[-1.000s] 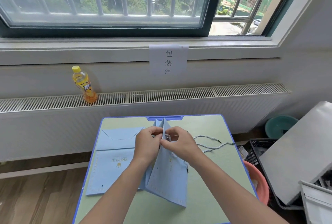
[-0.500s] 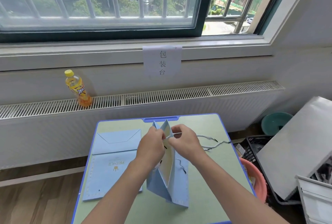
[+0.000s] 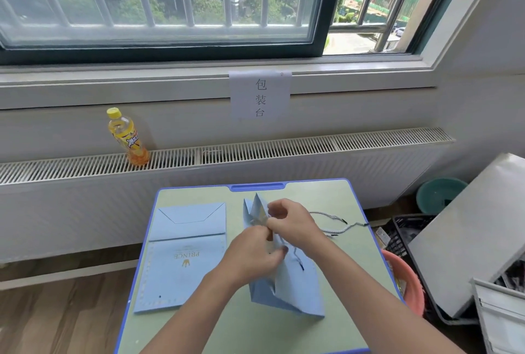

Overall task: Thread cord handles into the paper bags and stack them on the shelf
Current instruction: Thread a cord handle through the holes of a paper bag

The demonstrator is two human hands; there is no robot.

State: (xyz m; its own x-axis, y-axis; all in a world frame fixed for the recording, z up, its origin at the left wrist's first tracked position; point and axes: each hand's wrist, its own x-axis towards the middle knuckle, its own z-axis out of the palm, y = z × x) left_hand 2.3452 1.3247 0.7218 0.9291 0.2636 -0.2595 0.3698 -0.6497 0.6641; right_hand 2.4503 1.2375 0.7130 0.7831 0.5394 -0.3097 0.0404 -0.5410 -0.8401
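A light blue paper bag point(image 3: 287, 288) stands part-opened on the green table point(image 3: 349, 291). My left hand point(image 3: 252, 251) grips its near top edge. My right hand point(image 3: 292, 223) pinches a grey cord at the bag's mouth, fingers curled. One cord end with a dark tip point(image 3: 299, 264) hangs down the bag's side. Loose grey cords point(image 3: 338, 226) lie on the table to the right of the hands. A flat blue bag printed PRINCE point(image 3: 181, 268) lies on the table's left half.
An orange drink bottle point(image 3: 127, 137) stands on the radiator grille point(image 3: 284, 149) behind the table. A paper sign point(image 3: 260, 95) hangs from the sill. Right of the table are a pink basin point(image 3: 406, 279), a teal basin point(image 3: 440, 194), a black crate point(image 3: 406, 234) and a grey board point(image 3: 468, 234).
My left hand has dropped lower along the bag's edge. My right hand has come closer to the bag's mouth with the cord, and the camera has turned slightly.
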